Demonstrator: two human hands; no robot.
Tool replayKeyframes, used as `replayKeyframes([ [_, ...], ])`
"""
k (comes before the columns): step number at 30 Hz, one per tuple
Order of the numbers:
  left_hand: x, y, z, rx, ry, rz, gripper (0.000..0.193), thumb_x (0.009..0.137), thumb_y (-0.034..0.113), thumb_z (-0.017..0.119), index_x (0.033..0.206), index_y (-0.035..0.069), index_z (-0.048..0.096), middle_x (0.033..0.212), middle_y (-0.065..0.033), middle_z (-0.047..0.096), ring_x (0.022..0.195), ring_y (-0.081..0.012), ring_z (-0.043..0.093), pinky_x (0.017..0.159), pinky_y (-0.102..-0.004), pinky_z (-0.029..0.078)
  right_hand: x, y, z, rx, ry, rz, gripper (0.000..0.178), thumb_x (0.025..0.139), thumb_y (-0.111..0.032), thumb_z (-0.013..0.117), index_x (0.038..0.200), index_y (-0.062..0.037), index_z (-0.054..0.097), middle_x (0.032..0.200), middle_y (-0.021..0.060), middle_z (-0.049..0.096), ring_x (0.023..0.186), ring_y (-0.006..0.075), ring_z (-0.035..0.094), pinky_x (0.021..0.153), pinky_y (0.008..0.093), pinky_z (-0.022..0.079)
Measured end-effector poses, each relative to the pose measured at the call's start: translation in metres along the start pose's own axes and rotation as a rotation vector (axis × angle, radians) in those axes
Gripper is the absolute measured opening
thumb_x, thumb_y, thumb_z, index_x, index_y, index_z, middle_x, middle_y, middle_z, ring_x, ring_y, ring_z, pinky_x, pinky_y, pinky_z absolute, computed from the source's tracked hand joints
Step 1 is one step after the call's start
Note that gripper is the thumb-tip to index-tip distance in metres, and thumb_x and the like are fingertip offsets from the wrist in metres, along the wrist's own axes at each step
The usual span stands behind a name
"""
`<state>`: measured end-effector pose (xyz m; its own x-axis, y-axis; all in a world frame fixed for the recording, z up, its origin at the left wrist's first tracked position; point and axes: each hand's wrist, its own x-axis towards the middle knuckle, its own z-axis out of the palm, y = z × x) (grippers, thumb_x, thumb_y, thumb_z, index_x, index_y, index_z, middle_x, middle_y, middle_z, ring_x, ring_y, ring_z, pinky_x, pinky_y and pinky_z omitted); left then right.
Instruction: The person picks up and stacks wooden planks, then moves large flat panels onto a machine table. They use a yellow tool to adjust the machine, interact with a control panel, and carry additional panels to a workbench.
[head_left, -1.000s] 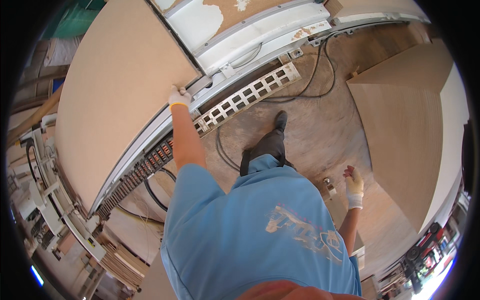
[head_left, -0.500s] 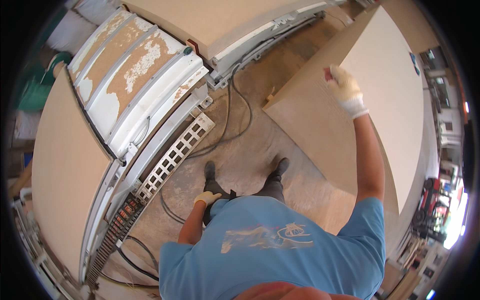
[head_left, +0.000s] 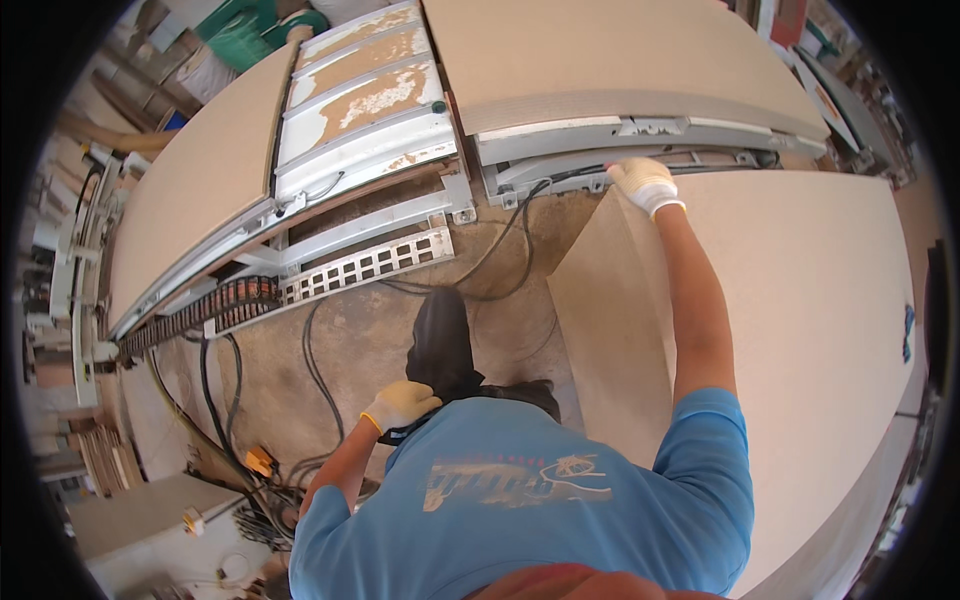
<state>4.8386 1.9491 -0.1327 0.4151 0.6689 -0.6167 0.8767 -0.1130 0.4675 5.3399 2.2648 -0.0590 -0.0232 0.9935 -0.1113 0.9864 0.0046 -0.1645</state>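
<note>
My right hand, in a pale knitted glove with a yellow cuff edge, is stretched forward at the far left corner of a tall stack of beige boards. Its fingers are curled closed. Whatever they hold is too small to make out, and I cannot tell whether the hand touches the corner. My left hand, gloved alike, lies on my dark trousers at the upper thigh with its fingers extended together. Nothing shows in it.
Ahead, a white machine frame carries another beige panel stack. A roller table with worn slats and a panel stand to the left. A slotted metal rail, cable chain and black cables run along the floor.
My view has turned to the right, with one leg now forward. My right arm has come to the stack's far left corner. My left hand stays on my thigh.
</note>
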Motion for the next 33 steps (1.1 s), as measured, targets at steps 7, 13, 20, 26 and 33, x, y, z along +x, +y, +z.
replayKeyframes([
  [7, -0.004, 0.079, 0.013, 0.057, 0.141, -0.036, 0.042, 0.097, 0.047, 0.059, 0.091, 0.008, 0.075, 0.092, -0.0173, 0.073, 0.09, -0.0399, 0.068, 0.081, -0.0485, 0.054, -0.009, -0.002, -0.007, -0.076, -0.048, -0.088, 0.07, 0.101, -0.059, 0.038, 0.105, -0.0013, 0.078, 0.109, 0.0238, 0.073, 0.107, 0.0413, 0.069, 0.097, 0.0479, 0.051],
  [13, 0.045, 0.103, -0.013, 0.147, 0.091, 0.025, 0.043, 0.096, 0.047, 0.059, 0.09, 0.009, 0.076, 0.09, -0.0174, 0.073, 0.087, -0.0401, 0.069, 0.08, -0.0489, 0.053, -0.01, -0.001, -0.006, -0.11, -0.062, -0.069, 0.069, 0.103, -0.057, 0.037, 0.104, -0.0019, 0.078, 0.108, 0.0232, 0.074, 0.106, 0.041, 0.069, 0.096, 0.0475, 0.052],
  [20, 0.11, 0.074, -0.07, -0.842, -0.197, -0.096, 0.037, 0.103, 0.03, 0.065, 0.074, 0.007, 0.062, 0.066, -0.0002, 0.059, 0.053, -0.0082, 0.051, 0.045, -0.0282, 0.039, -0.007, 0.001, -0.002, -0.098, 0.082, -0.108, 0.072, 0.103, -0.059, 0.037, 0.095, -0.0009, 0.079, 0.101, 0.0264, 0.073, 0.1, 0.0423, 0.07, 0.093, 0.0502, 0.053],
  [26, 0.054, 0.102, -0.017, -0.953, -0.114, -0.155, 0.033, 0.103, 0.031, 0.062, 0.078, 0.009, 0.061, 0.063, -0.0009, 0.058, 0.047, -0.0069, 0.047, 0.039, -0.0248, 0.033, -0.003, 0.002, -0.001, -0.077, -0.024, -0.094, 0.074, 0.103, -0.061, 0.036, 0.104, -0.0006, 0.078, 0.107, 0.0243, 0.074, 0.105, 0.0423, 0.07, 0.095, 0.0491, 0.053],
  [33, 0.041, 0.117, -0.006, -0.852, -0.026, -0.215, 0.03, 0.101, 0.033, 0.065, 0.082, 0.01, 0.063, 0.068, 0.0002, 0.062, 0.047, -0.0069, 0.049, 0.041, -0.0261, 0.037, -0.009, -0.004, -0.003, -0.052, 0.036, -0.058, 0.075, 0.102, -0.062, 0.036, 0.108, 0.0014, 0.076, 0.114, 0.0271, 0.072, 0.11, 0.0432, 0.068, 0.099, 0.0497, 0.051],
])
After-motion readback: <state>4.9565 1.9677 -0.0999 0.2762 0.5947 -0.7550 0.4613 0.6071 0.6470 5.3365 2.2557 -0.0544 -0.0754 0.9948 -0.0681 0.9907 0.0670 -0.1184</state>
